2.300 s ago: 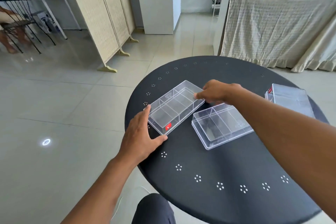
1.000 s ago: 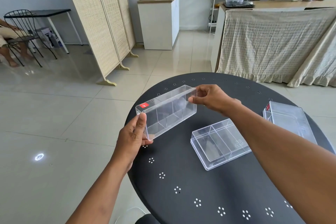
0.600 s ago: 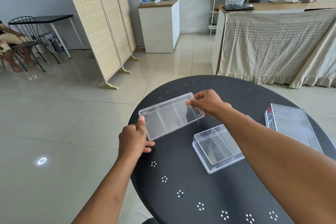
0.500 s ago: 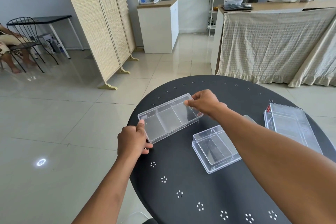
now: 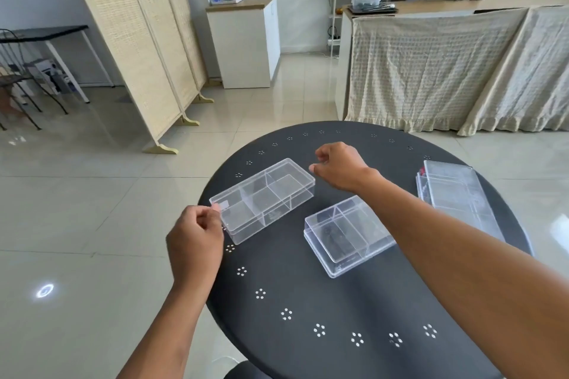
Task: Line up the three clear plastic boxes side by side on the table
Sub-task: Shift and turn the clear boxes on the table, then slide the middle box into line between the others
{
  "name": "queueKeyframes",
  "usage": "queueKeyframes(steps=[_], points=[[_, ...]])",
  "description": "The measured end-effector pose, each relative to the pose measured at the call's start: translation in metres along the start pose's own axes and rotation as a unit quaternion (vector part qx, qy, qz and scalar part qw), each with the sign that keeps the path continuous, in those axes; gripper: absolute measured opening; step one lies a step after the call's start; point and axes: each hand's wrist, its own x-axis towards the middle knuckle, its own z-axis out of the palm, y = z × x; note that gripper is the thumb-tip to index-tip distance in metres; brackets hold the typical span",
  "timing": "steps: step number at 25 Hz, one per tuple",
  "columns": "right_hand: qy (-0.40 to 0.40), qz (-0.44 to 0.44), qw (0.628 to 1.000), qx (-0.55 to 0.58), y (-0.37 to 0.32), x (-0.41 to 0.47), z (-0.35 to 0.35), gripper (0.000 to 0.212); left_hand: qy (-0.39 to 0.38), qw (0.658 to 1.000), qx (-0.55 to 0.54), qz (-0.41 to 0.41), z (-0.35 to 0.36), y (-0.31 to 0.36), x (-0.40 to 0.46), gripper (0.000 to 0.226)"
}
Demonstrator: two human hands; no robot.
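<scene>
Three clear boxes, right one arm-cut.

The three boxes are clear, glossy plastic: the left box, the middle box and the right box. The round table looks like matt black metal, perhaps painted, pierced with small holes. The floor is glossy pale tile. The folding screen is woven cane. The counter drape is rough, textured cloth.

left hand loosely curled, right hand curled, empty
</scene>
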Motion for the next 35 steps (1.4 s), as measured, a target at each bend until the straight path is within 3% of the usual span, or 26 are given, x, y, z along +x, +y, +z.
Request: queueKeyframes(steps=[3,8,12,15,20,23,28,31,35], points=[[0.067,0.016,0.998,-0.001,0.032,-0.03,-0.032,0.038,0.006,0.994,-0.02,0.103,0.005,0.015,-0.029,0.012],[0.105,0.075,0.991,-0.042,0.084,-0.08,-0.051,0.042,-0.175,0.976,-0.117,0.054,0.031,0.051,-0.065,0.016],[0.076,0.118,0.989,-0.035,0.101,-0.101,-0.054,0.051,-0.271,0.957,-0.083,0.054,0.047,0.063,-0.084,0.043],[0.055,0.134,0.989,-0.008,0.1,-0.109,-0.05,0.025,-0.315,0.945,-0.066,0.052,0.048,0.063,-0.091,0.064],[0.025,0.151,0.986,0.063,0.101,-0.125,-0.035,0.027,-0.4,0.913,-0.062,0.06,0.027,0.043,-0.082,0.087],[0.018,0.165,0.978,0.124,0.105,-0.136,-0.026,0.028,-0.356,0.927,0.045,0.11,0.025,0.034,-0.088,0.078],[0.017,0.207,0.939,0.273,0.103,-0.157,-0.025,0.015,-0.308,0.94,-0.004,0.148,0.022,0.03,-0.094,0.059],[0.019,0.182,0.927,0.327,0.101,-0.169,-0.023,0.028,-0.305,0.94,-0.084,0.124,0.018,0.029,-0.093,0.055],[0.02,0.089,0.948,0.306,0.108,-0.181,-0.02,0.076,-0.268,0.95,-0.147,0.069,0.016,0.036,-0.09,0.047]])
